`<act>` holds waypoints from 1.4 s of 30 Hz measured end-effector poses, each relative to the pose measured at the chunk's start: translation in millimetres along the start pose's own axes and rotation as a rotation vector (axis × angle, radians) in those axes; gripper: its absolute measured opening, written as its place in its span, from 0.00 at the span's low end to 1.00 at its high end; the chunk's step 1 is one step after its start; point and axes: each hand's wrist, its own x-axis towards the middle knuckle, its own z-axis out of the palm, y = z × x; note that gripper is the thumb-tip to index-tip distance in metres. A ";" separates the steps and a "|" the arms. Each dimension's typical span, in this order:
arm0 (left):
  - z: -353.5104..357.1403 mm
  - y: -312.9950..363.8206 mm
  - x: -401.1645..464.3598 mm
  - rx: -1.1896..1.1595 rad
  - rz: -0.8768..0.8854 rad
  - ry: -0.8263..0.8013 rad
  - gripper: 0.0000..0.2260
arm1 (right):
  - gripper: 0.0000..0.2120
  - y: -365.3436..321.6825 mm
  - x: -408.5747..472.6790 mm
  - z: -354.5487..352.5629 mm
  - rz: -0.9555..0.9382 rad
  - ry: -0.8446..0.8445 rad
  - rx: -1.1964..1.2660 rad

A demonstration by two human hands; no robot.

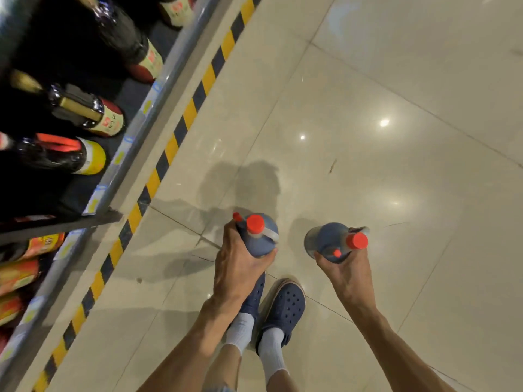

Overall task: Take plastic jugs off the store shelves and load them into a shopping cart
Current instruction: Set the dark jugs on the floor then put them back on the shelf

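I carry 2 jugs away from the shelf: my left hand (pixel 237 267) curls round the neck and handle of the left jug (pixel 261 239), and my right hand (pixel 346 271) cups and grips the right jug (pixel 329 241), both held out beyond my fingers, above the tiled floor (pixel 368 137). No cart shows, so I judge the next move is to turn, find it and lower each jug in upright. Both jugs are dark grey-blue plastic with red caps, while the shelf (pixel 133 142) of dark bottles stands well off to my left hand's side.
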 end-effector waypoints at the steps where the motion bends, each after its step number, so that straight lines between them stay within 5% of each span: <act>1: -20.9 15.4 -7.6 -0.004 -0.010 0.018 0.38 | 0.31 -24.9 -7.5 -10.8 -0.016 -0.007 0.008; 6: -117.5 82.6 -68.7 -0.110 -0.036 0.103 0.39 | 0.23 -145.2 -81.0 -71.1 -0.163 -0.005 0.116; 21: -374.2 208.0 -325.0 -0.488 -0.082 0.641 0.42 | 0.35 -404.2 -310.6 -166.2 -0.637 -0.350 0.102; 26: -439.4 194.0 -424.3 -0.611 -0.141 0.866 0.46 | 0.32 -474.1 -417.2 -173.6 -0.886 -0.474 0.018; 32: -496.4 140.8 -537.1 -0.696 -0.292 1.153 0.45 | 0.43 -507.2 -557.6 -132.8 -1.152 -0.571 -0.075; 35: -517.4 100.9 -590.7 -0.684 -0.364 1.280 0.52 | 0.47 -512.0 -625.2 -98.4 -1.250 -0.664 -0.159; 42: -564.8 -5.3 -726.4 -0.611 -0.486 1.549 0.49 | 0.50 -486.0 -803.2 -17.9 -1.414 -0.836 -0.215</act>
